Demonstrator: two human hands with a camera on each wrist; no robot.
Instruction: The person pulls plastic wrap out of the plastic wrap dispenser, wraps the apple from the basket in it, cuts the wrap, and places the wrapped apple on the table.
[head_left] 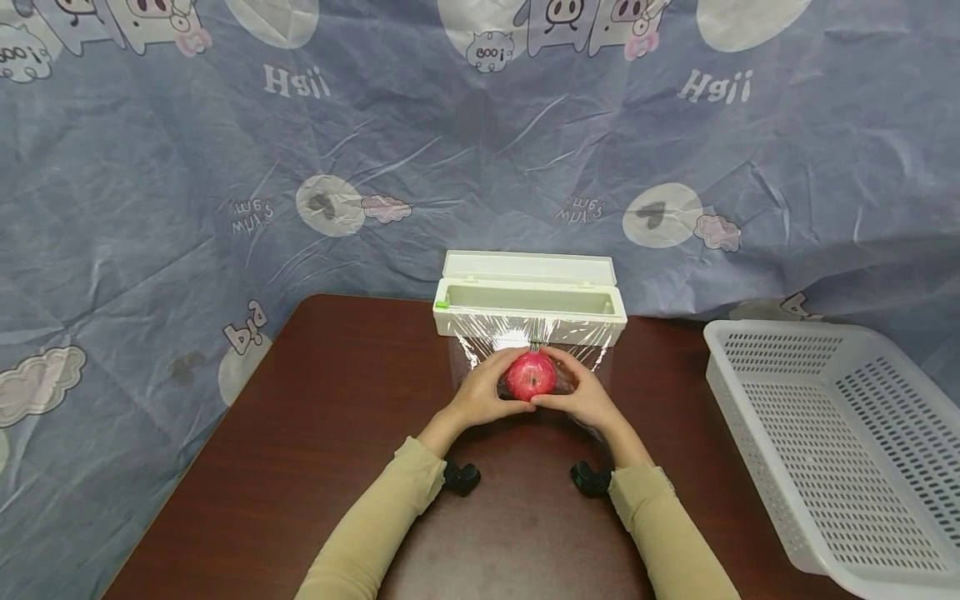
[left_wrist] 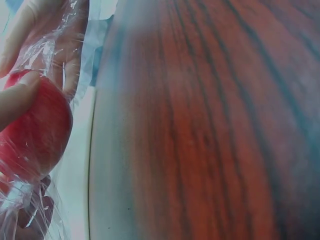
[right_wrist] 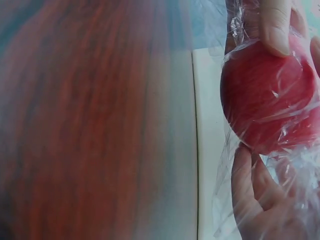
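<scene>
A red apple (head_left: 531, 377) is held between both hands in front of the wrap box, its stem end toward the head camera. My left hand (head_left: 477, 393) grips it from the left, my right hand (head_left: 588, 400) from the right, with the thumbs meeting at its near side. Clear plastic wrap (left_wrist: 47, 55) lies over the apple and bunches at the fingers in both wrist views. From the open white wrap box (head_left: 528, 327), a sheet of film stretches toward the hands. In the right wrist view, a thumb presses the wrapped apple (right_wrist: 267, 100).
A white perforated plastic basket (head_left: 738, 450) stands at the right of the brown wooden table (head_left: 300, 433). The box's raised lid (head_left: 528, 267) is near the patterned curtain (head_left: 420, 150) behind. Black wrist cameras (head_left: 461, 478) sit under the beige sleeves (head_left: 375, 525).
</scene>
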